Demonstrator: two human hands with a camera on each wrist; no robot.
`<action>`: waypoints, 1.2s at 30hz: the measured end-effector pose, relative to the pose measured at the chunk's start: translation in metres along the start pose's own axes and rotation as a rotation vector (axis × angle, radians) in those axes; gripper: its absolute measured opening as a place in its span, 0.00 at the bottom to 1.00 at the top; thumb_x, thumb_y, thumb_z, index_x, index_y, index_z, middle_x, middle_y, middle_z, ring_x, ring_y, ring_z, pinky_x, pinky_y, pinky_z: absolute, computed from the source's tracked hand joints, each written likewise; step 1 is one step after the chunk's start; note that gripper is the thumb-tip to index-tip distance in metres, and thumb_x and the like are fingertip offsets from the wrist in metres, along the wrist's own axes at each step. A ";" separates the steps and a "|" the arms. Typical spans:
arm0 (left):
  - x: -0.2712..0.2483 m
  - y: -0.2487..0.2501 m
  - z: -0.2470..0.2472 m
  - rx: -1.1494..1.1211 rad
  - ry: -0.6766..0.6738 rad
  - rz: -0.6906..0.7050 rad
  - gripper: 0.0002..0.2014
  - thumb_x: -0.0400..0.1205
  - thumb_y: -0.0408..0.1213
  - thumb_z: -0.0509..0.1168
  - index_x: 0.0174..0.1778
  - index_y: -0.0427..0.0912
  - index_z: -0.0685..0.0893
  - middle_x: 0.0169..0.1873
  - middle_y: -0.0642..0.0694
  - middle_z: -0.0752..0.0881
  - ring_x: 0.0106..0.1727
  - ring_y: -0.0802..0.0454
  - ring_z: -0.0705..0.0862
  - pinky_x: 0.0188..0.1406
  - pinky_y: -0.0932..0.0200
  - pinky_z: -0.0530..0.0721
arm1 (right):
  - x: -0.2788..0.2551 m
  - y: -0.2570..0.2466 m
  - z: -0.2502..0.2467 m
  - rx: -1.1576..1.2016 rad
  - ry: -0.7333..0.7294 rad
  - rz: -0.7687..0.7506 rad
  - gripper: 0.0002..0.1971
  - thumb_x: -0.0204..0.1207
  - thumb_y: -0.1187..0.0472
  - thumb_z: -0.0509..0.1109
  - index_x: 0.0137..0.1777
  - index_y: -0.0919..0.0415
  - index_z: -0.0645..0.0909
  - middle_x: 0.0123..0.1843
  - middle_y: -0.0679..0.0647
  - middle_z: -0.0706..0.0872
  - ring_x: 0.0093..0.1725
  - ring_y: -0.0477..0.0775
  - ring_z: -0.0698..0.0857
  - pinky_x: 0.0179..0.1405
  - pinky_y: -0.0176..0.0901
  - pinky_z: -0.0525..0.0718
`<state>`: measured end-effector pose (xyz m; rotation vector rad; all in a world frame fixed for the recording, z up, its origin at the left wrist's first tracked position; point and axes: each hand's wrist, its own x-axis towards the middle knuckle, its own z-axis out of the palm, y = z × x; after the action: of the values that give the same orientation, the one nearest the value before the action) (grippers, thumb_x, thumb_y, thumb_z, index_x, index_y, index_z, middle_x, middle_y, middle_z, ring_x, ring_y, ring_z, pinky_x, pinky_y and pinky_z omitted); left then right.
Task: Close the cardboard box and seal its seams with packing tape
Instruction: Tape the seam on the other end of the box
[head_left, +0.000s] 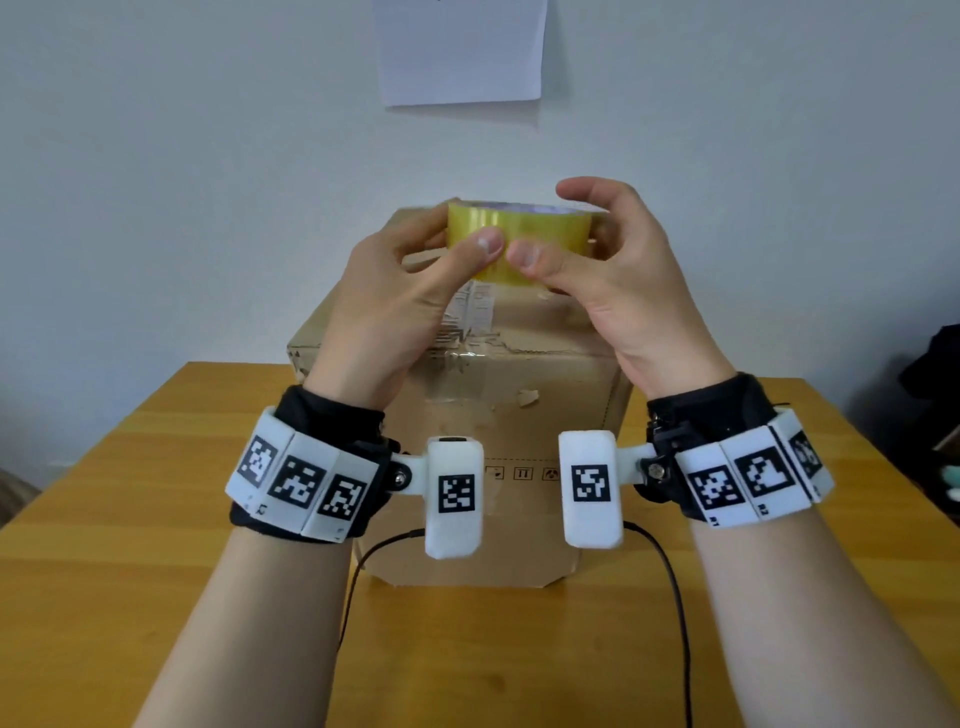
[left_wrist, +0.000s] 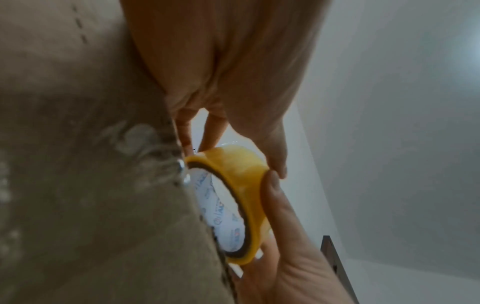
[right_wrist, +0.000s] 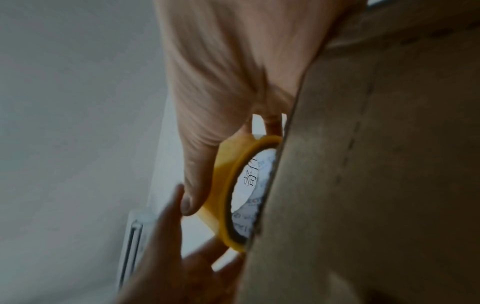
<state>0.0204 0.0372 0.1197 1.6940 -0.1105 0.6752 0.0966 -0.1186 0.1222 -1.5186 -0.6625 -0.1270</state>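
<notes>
- Here both thumbs press the roll's outer face, side by side, as if feeling for the tape's end; fingers (head_left: 582, 189) curl behind.
- The left hand (head_left: 384, 291) and right hand (head_left: 618, 280) both grip the roll (head_left: 519, 228).
- Likely light, stiff, slick: hold it by the rim.
- It hangs above the closed box (head_left: 498, 431) on the counter (head_left: 130, 545).

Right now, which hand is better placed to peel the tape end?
Right hand, probably: its thumb tip lies on the tape roll face, index finger free above. The left hand wraps the roll's side, steadying it over the cardboard box.
</notes>
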 end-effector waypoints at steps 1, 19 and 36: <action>0.001 0.000 0.002 0.028 -0.012 0.020 0.14 0.83 0.44 0.71 0.60 0.41 0.90 0.51 0.52 0.91 0.49 0.62 0.90 0.51 0.67 0.83 | 0.000 0.001 0.001 -0.072 0.024 -0.038 0.42 0.56 0.45 0.89 0.70 0.49 0.74 0.61 0.49 0.84 0.60 0.46 0.86 0.59 0.45 0.88; -0.003 0.001 0.006 0.013 0.193 -0.034 0.44 0.70 0.44 0.83 0.79 0.41 0.71 0.60 0.51 0.87 0.57 0.61 0.89 0.54 0.61 0.89 | -0.005 0.006 -0.001 -0.155 -0.020 -0.236 0.40 0.61 0.55 0.88 0.69 0.51 0.69 0.64 0.53 0.80 0.63 0.50 0.83 0.56 0.52 0.89; 0.000 -0.005 0.000 0.042 0.079 -0.033 0.51 0.58 0.43 0.86 0.79 0.49 0.72 0.68 0.52 0.83 0.65 0.60 0.85 0.65 0.53 0.86 | 0.004 0.010 -0.003 -0.056 -0.067 -0.136 0.20 0.73 0.53 0.76 0.61 0.48 0.73 0.48 0.50 0.77 0.44 0.42 0.78 0.48 0.33 0.78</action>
<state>0.0224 0.0384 0.1156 1.7038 -0.0125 0.7228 0.1054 -0.1190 0.1151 -1.5363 -0.8215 -0.1997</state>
